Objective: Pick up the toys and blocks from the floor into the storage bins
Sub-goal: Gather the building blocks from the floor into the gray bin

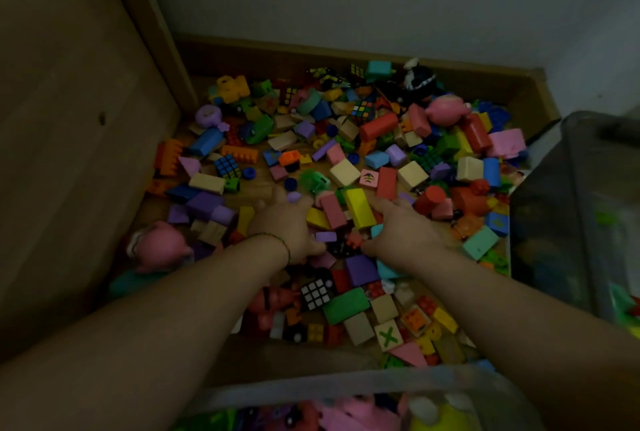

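Note:
A dense heap of coloured blocks and toys covers the wooden floor (263,184) in a room corner. My left hand (287,222) and my right hand (403,226) lie palm down on the heap, cupped toward each other around a clump of blocks. Between them are a yellow block (360,207), a pink block (332,210) and a small purple block (325,236). Fingers of both hands curl around this clump. A clear storage bin (346,392) with pink and yellow toys inside sits at the bottom edge. A second clear bin (568,209) stands at the right.
A wooden furniture panel (79,139) rises at the left, and a wooden skirting (311,53) runs along the grey wall behind. A pink plush toy (159,245) lies left of my arm; another pink toy (446,110) and a black-and-white figure (419,79) lie far back.

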